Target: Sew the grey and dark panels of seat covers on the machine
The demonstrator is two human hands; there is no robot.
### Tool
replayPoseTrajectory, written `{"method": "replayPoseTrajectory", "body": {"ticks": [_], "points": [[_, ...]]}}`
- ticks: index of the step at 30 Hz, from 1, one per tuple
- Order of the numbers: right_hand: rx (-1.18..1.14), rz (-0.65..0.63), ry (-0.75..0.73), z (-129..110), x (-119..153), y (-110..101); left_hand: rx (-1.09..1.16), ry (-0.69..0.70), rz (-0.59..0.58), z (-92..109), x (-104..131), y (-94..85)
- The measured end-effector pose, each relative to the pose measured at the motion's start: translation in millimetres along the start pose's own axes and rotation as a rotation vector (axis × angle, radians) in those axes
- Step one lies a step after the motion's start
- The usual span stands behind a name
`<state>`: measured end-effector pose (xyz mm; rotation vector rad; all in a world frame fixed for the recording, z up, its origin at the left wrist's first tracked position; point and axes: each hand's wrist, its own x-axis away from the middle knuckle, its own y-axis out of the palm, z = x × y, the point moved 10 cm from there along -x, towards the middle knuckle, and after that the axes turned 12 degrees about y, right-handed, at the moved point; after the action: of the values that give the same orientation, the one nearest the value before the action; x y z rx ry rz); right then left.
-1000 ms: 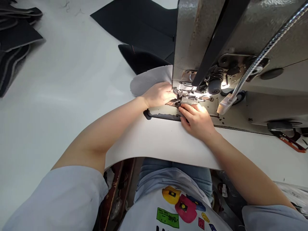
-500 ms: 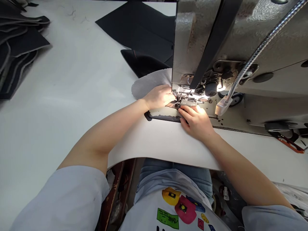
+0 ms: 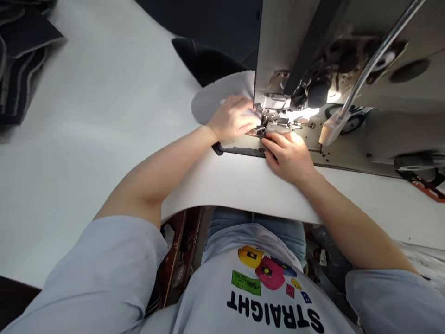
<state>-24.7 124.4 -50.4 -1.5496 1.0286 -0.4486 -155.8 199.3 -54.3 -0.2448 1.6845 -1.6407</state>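
Under the lit head of a sewing machine [image 3: 290, 51], both hands are close to the needle area. My left hand [image 3: 233, 119] lies just left of the presser foot, over the edge of a light grey fabric piece [image 3: 213, 97], its fingers together; what they press or pinch is too small to make out. My right hand [image 3: 290, 155] rests on the machine's bed plate [image 3: 239, 144] in front of the foot, fingers bent and tips close together; anything beneath them is hidden. Behind the grey fabric lies a black piece [image 3: 208, 60].
A stack of dark, layered pieces [image 3: 24, 60] sits on the white table [image 3: 104, 116] at the far left. A lamp on a bendable neck [image 3: 378, 55] hangs right of the needle area. The table's curved front edge runs before the person's body.
The camera view has tilted, so the scene sits higher in the picture. My left hand's fingers appear slightly changed in pose beside the foot. My right hand stays near the foot.
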Motion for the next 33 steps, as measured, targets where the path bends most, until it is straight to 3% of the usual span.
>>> {"method": "replayPoseTrajectory", "body": {"ticks": [2,5,7,10,13,18,20,22,24,26,30,32,33], "points": [[-0.013,0.009,-0.011,0.2,1.3,1.0,-0.092,-0.108,-0.05,-15.0,3.2,-10.3],[-0.041,0.036,-0.051,-3.6,3.6,0.0,-0.195,-0.431,-0.11,-62.5,14.0,-28.3],[-0.049,0.064,-0.07,-6.4,4.1,-2.7,-0.191,-0.611,-0.213,-90.6,21.7,-29.5],[-0.055,0.117,-0.08,-7.4,4.4,-9.7,-0.199,-0.712,-0.341,-103.5,26.4,-30.2],[-0.099,0.136,-0.099,-7.2,7.9,-17.2,-0.285,-0.772,-0.431,-81.5,42.8,-40.6],[-0.211,0.155,-0.215,-26.6,23.0,-27.4,-0.362,-0.823,-0.693,9.5,106.3,-64.1],[-0.239,0.094,-0.331,-47.6,30.2,-21.8,-0.298,-0.788,-0.81,43.8,132.5,-71.4],[-0.266,-0.039,-0.464,-69.7,37.7,-9.6,-0.307,-0.721,-0.763,63.4,145.9,-88.1],[-0.286,-0.15,-0.528,-81.0,41.8,0.2,-0.385,-0.692,-0.631,69.2,156.1,-107.7],[-0.295,-0.192,-0.511,-80.0,40.4,4.0,-0.43,-0.735,-0.615,67.8,174.0,-114.2],[-0.329,-0.204,-0.502,-73.0,40.3,2.9,-0.189,-0.838,-0.916,63.8,205.3,-97.3],[-0.351,-0.199,-0.505,-72.2,41.2,2.2,-0.003,-0.822,-1.008,52.9,199.5,-96.5],[-0.359,-0.192,-0.504,-72.4,41.5,1.6,0.036,-0.796,-0.987,38.7,187.7,-101.0]]}}
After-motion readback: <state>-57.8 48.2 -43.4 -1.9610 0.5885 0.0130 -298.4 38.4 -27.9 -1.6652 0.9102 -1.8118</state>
